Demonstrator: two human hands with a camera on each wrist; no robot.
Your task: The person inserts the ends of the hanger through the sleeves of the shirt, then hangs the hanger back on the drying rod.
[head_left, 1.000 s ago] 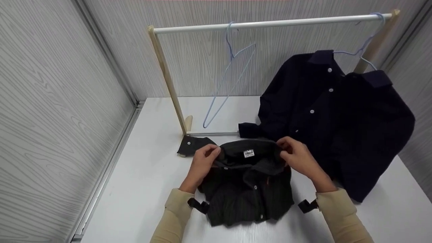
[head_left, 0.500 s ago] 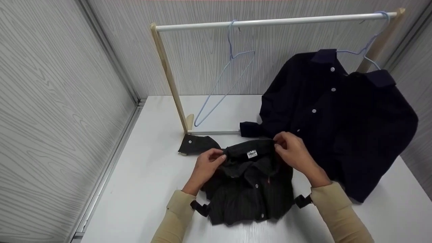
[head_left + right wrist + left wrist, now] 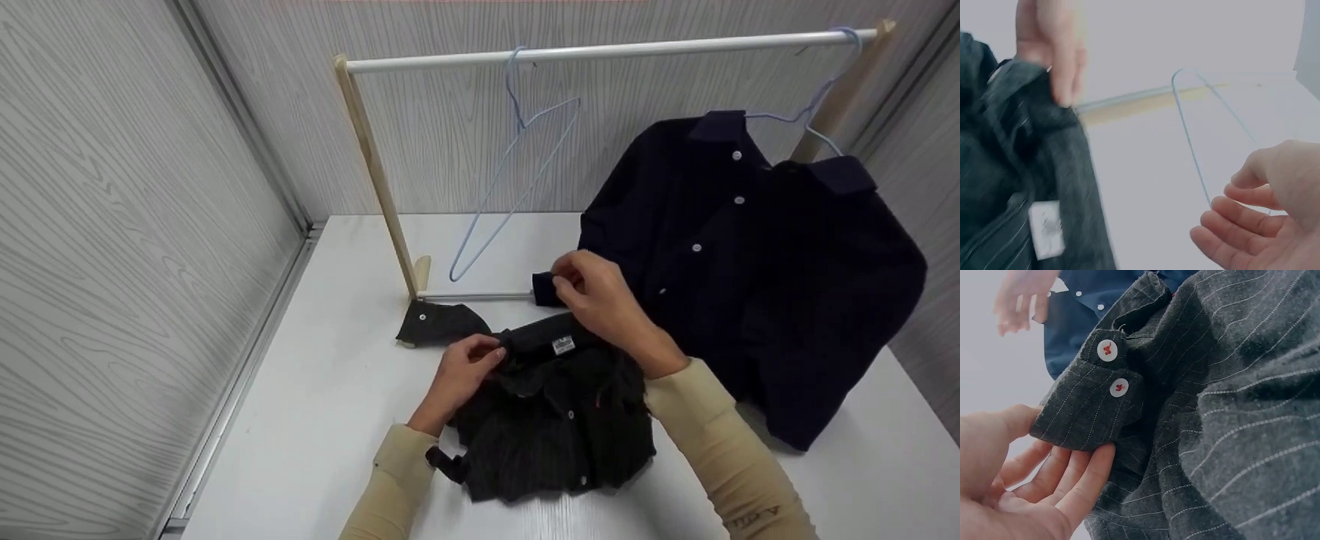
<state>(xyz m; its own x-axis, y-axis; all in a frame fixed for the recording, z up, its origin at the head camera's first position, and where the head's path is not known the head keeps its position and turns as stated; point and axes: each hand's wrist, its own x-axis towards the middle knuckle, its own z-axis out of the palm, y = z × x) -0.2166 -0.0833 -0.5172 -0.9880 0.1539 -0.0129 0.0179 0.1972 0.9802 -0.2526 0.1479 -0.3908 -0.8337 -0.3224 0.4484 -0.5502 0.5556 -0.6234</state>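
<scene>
A dark pinstriped shirt (image 3: 555, 435) lies bunched on the white table, its collar facing away and a white label (image 3: 563, 344) showing inside. My left hand (image 3: 466, 375) pinches the collar's left end; in the left wrist view thumb and fingers hold the collar (image 3: 1081, 402) beside two white buttons. My right hand (image 3: 604, 300) is off the shirt, in the air beyond the collar, its fingers loosely bent and holding nothing. In the right wrist view that hand (image 3: 1258, 208) appears near the blue wire hanger (image 3: 1190, 140), apart from the shirt.
A rack with a white rail (image 3: 615, 52) and wooden posts (image 3: 375, 169) stands behind. The blue hanger (image 3: 469, 217) dangles bare from it. At right a navy shirt (image 3: 742, 262) hangs on another hanger. A dark cuff (image 3: 442, 322) of the pinstriped shirt lies by the left post.
My right hand has let go of the collar's right side and moved left and away, toward the hanger. The left hand still holds the collar. The bare hanger has swung slightly.
</scene>
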